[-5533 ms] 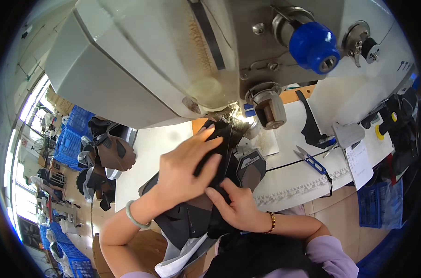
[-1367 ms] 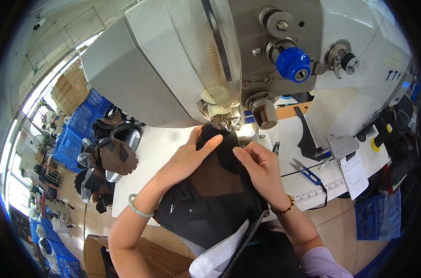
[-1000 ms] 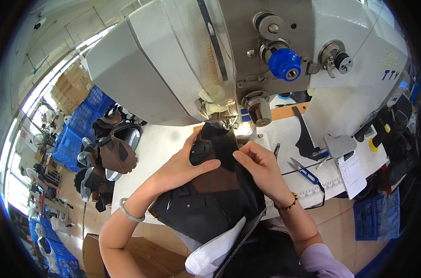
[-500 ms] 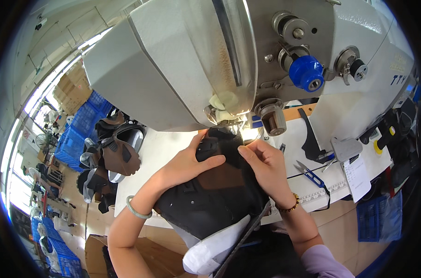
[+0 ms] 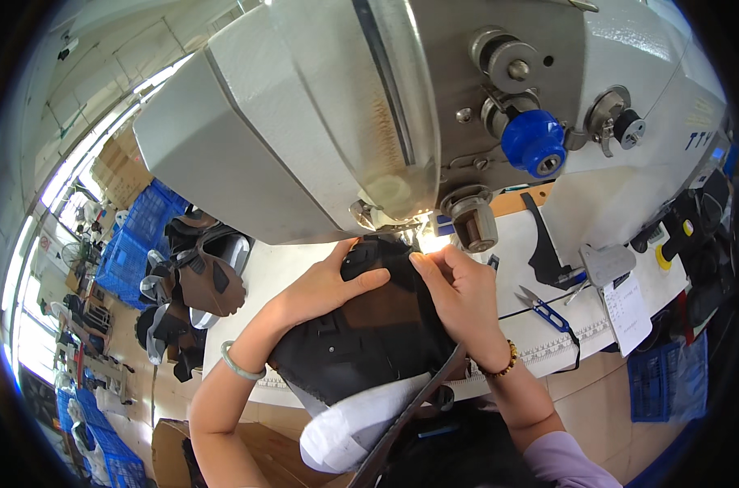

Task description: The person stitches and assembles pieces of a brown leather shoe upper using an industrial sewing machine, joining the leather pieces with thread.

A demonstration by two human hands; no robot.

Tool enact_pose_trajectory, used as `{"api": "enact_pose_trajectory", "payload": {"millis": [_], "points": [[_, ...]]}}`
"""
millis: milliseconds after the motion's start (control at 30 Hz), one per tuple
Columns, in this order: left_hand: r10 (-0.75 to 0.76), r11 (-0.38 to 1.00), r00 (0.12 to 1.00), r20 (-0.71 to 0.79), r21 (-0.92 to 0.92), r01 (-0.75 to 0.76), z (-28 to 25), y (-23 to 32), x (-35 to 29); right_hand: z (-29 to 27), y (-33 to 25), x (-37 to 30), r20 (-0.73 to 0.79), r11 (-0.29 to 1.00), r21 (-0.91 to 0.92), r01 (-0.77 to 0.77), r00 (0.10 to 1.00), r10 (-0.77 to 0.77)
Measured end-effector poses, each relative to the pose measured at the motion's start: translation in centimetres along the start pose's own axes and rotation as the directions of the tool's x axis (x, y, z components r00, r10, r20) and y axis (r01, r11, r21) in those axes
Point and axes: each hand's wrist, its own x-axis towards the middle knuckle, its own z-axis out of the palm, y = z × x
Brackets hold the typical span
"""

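One left hand (image 5: 322, 289), one right hand (image 5: 471, 302), fingers of each clamped on one black-brown workpiece (image 5: 392, 315), far end under one sewing machine (image 5: 304, 122). Left hand spread flat earlier; now grips its edge. One pair of scissors (image 5: 555, 317) on the desk (image 5: 284, 267). One blue crate (image 5: 647, 382) right, contents unclear.

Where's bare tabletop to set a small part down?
Left: white tabletop between the brown pieces and left hand. Smaller: between right hand and black strip. Crowded: workpiece with both hands under the machine; further right, snips and paper.
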Motion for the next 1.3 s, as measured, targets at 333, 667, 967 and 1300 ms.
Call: {"api": "enact_pose_trajectory", "payload": {"millis": [333, 667, 967, 1300], "points": [[0.005, 0.996, 1.000, 0.024, -0.091, -0.003, -0.3, -0.5, 0.7, -2.8, 0.7, -1.5, 0.276, 0.994, 0.045, -0.098, 0.958, 0.082], [0.091, 0.982, 0.995, -0.037, -0.164, -0.096, 0.2, -1.2, 1.2, -1.6, 1.9, -1.9, 0.120, 0.965, 0.261, -0.006, 0.992, -0.026], [0.041, 0.986, 0.999, -0.033, -0.162, -0.046, 0.3, -1.4, 1.5, -2.3, 1.0, -0.9, 0.127, 0.980, 0.188, -0.071, 0.991, 0.048], [-0.039, 0.993, 0.981, -0.189, -0.117, 0.017, 2.3, -0.7, 0.1, -4.5, 2.0, 0.5, 0.309, 0.996, -0.045, -0.081, 0.947, 0.091]]}}
